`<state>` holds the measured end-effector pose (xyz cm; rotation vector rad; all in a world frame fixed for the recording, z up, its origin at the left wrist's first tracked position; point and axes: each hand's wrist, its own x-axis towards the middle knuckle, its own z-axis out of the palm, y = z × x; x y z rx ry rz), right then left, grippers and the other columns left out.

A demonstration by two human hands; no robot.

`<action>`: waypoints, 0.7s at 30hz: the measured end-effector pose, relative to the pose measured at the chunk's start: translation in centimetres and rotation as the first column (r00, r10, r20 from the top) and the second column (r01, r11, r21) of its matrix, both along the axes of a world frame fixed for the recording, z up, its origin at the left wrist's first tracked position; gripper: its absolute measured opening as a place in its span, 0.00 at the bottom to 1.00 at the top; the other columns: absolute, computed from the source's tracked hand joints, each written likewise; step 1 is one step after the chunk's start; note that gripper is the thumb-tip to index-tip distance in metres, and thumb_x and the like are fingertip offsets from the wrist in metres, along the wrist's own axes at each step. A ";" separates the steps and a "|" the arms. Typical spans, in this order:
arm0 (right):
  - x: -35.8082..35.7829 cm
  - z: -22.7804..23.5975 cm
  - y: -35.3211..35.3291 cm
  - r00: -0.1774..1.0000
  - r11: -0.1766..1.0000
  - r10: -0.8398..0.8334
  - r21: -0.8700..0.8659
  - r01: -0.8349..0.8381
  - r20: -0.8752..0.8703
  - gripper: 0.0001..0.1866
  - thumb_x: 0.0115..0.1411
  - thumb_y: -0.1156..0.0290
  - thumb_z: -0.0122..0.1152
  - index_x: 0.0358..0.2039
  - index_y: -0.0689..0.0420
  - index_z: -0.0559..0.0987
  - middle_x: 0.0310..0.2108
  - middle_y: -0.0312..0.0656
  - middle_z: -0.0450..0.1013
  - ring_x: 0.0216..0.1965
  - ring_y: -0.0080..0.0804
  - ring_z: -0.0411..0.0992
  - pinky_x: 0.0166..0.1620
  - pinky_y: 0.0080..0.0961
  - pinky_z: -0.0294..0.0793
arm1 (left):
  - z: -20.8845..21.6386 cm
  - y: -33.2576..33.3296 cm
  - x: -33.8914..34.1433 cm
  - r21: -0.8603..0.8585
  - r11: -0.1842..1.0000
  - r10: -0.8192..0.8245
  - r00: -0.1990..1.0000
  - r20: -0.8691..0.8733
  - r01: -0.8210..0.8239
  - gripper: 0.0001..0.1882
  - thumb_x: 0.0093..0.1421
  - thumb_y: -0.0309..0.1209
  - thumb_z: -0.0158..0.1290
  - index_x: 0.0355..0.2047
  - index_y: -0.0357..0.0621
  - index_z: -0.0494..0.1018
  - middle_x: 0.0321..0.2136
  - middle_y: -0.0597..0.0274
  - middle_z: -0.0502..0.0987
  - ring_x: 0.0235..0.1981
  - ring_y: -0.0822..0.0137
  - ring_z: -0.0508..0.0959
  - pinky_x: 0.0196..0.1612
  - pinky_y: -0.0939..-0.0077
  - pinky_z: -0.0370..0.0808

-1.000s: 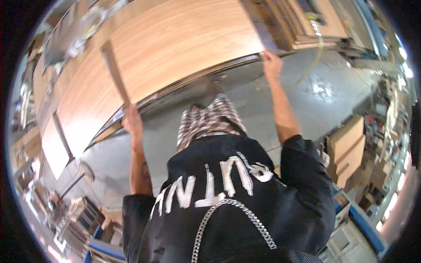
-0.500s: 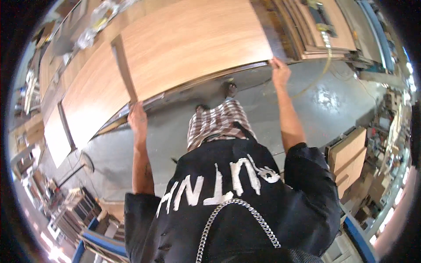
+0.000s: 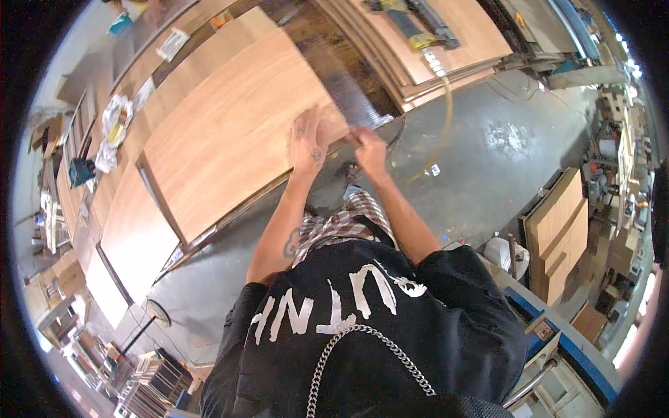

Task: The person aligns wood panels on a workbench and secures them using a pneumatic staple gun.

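Observation:
A large, thin wood panel [image 3: 230, 118] lies on the worktable in front of me, with dark gaps between it and smaller panel pieces [image 3: 136, 251] on the left. My left hand [image 3: 309, 143] rests on the panel near its right end, fingers stretched out and slightly blurred. Just to its right, my right hand [image 3: 369, 148] pinches the panel's near right corner between thumb and fingers. Beyond that corner, a dark, stained stretch of tabletop [image 3: 320, 63] shows.
Stacked panels [image 3: 446, 80] at the back right carry a yellow and black air tool [image 3: 404, 28], whose yellowish hose [image 3: 446, 115] hangs to the grey floor [image 3: 488, 153]. Crumpled clear plastic [image 3: 115, 129] lies far left. Boards [image 3: 557, 237] lean at right, near a blue frame [image 3: 557, 348].
My left hand has come off the panel's near edge and moved right, onto its surface. My right hand stays at the corner, which now sits farther left and lower in view.

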<state>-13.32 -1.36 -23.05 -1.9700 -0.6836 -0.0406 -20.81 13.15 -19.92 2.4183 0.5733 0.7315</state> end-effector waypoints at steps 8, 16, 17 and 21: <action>3.6 4.8 -1.1 0.982 0.971 0.181 -0.170 -0.168 0.059 0.14 0.55 0.69 0.61 0.43 0.58 0.78 0.37 0.46 0.76 0.40 0.44 0.75 0.41 0.35 0.76 | -1.7 -3.1 4.5 0.197 0.965 0.237 0.897 -0.374 -0.173 0.31 0.62 0.36 0.47 0.63 0.39 0.54 0.57 0.43 0.61 0.58 0.42 0.58 0.63 0.49 0.51; 23.8 17.3 4.1 0.914 0.880 0.092 -0.462 0.112 0.396 0.47 0.49 0.58 0.68 0.65 0.48 0.51 0.57 0.63 0.60 0.57 0.58 0.62 0.55 0.39 0.66 | -2.7 -2.6 5.1 0.256 0.938 0.318 0.871 -0.375 -0.232 0.28 0.66 0.38 0.42 0.64 0.44 0.55 0.56 0.51 0.62 0.58 0.46 0.59 0.63 0.49 0.51; 25.3 17.1 4.6 0.941 0.847 0.081 -0.521 0.109 0.329 0.46 0.49 0.59 0.68 0.64 0.53 0.53 0.52 0.62 0.65 0.50 0.60 0.67 0.51 0.44 0.69 | -2.5 -2.9 5.7 0.246 0.941 0.312 0.877 -0.366 -0.232 0.28 0.66 0.38 0.42 0.64 0.44 0.55 0.56 0.51 0.62 0.58 0.46 0.59 0.63 0.49 0.51; 27.4 17.1 4.8 0.993 0.827 0.089 -0.561 -0.029 0.080 0.42 0.50 0.63 0.66 0.61 0.65 0.56 0.43 0.60 0.72 0.43 0.53 0.73 0.47 0.44 0.73 | -2.7 -2.6 4.8 0.253 0.947 0.280 0.890 -0.359 -0.196 0.27 0.66 0.37 0.41 0.64 0.43 0.55 0.57 0.51 0.62 0.58 0.45 0.59 0.62 0.49 0.53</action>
